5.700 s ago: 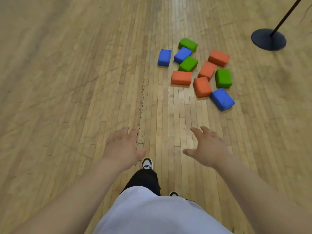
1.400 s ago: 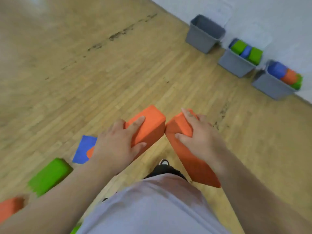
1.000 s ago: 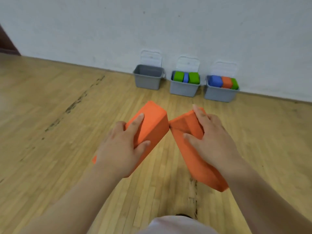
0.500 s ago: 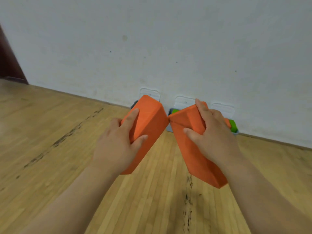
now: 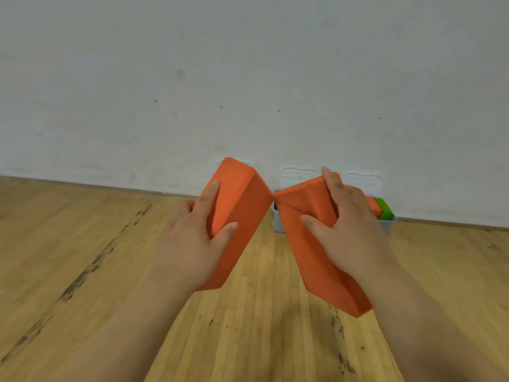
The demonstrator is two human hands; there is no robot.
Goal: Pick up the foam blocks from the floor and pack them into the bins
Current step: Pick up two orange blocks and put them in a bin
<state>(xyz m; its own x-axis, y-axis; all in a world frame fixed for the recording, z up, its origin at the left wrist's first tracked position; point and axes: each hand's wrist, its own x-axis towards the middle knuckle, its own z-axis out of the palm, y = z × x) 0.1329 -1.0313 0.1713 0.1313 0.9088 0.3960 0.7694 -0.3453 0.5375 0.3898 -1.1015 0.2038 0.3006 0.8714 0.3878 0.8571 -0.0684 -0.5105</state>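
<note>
My left hand [image 5: 190, 244] grips an orange foam block [image 5: 242, 205], fingers over its top and thumb on its side. My right hand [image 5: 349, 230] grips a second orange foam block [image 5: 316, 260] the same way. The two blocks are held up in front of me and their far corners meet. Behind them the grey bins stand against the wall, mostly hidden: a sliver of the middle bin [image 5: 278, 223] shows between the blocks, and the right bin [image 5: 388, 224] shows an orange and a green block [image 5: 385, 208] inside.
A white wall [image 5: 248, 78] rises straight ahead above a wooden floor [image 5: 82, 257] with dark scuff marks. White lids [image 5: 298, 176] lean on the wall behind the bins.
I have turned from the block pile towards the wall with one orange block in each hand. Over the last second the wall and bins have come closer, and the blocks now cover most of the bins.
</note>
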